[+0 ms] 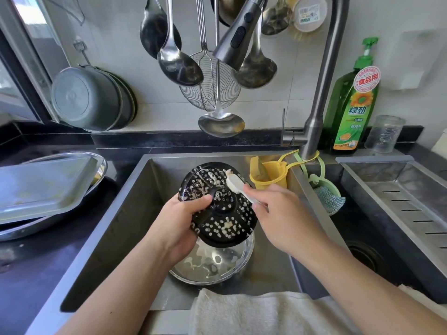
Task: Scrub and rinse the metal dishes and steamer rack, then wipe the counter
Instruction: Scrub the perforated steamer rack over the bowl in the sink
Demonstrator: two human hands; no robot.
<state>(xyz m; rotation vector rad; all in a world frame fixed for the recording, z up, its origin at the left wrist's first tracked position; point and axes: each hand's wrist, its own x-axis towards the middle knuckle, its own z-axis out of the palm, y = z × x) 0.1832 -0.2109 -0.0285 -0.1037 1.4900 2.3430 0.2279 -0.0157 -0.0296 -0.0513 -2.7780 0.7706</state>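
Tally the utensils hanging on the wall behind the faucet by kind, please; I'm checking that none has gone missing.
Solid spoons or ladles: 4 at least; the faucet head hides part of the row
Wire skimmers: 1
Total: 5 that I can make out

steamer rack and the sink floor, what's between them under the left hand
In the head view, a round metal dish with suds lies on the sink floor, directly under the steamer rack that the left hand holds.

Head-worn camera looks steeply down, close over the sink (135,213), facing the wall.
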